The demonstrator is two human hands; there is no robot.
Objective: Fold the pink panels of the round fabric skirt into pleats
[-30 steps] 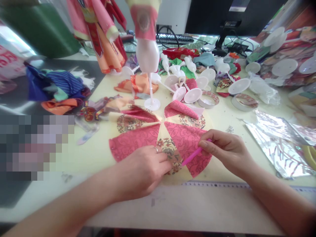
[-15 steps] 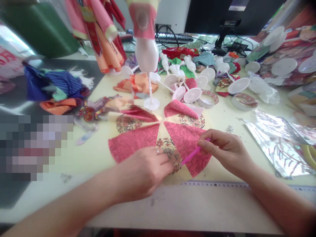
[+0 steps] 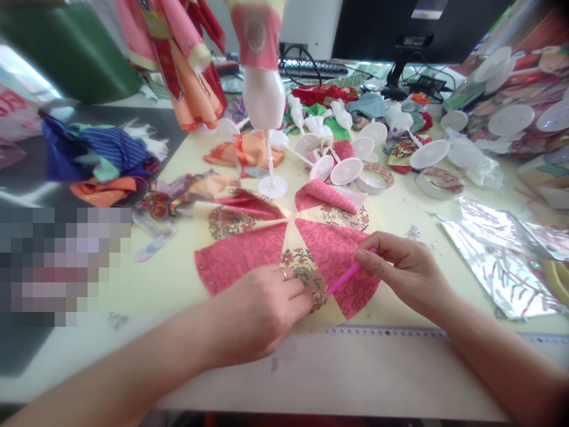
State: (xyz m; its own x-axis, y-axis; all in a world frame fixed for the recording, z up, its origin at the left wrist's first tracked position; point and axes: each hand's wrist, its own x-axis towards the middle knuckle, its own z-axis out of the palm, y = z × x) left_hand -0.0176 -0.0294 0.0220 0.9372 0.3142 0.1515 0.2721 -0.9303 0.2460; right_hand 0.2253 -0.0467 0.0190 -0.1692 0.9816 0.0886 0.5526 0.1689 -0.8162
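Observation:
A pink and cream patterned doll skirt [image 3: 249,252] lies spread in a fan on the table, its panels meeting at the middle. My left hand [image 3: 267,308], a ring on one finger, rests on its near edge. The fingers are curled together on the cream flowered panel, their tips partly hidden. In my right hand [image 3: 400,267], thumb and fingers pinch a slim pink pen-like stick [image 3: 344,280]. Its lower end points down-left to the skirt, close by my left fingertips; whether it touches the cloth I cannot tell.
A ruler strip [image 3: 400,333] runs along the near side. Behind the skirt stands a white dress form [image 3: 264,101]; white stands [image 3: 347,171] and tape rolls [image 3: 376,179] lie beyond. Silvery sheets [image 3: 498,267] are at right, blue cloth [image 3: 106,148] at left.
The pink stick and my right fingers have shifted very slightly left. My left hand and the skirt look the same.

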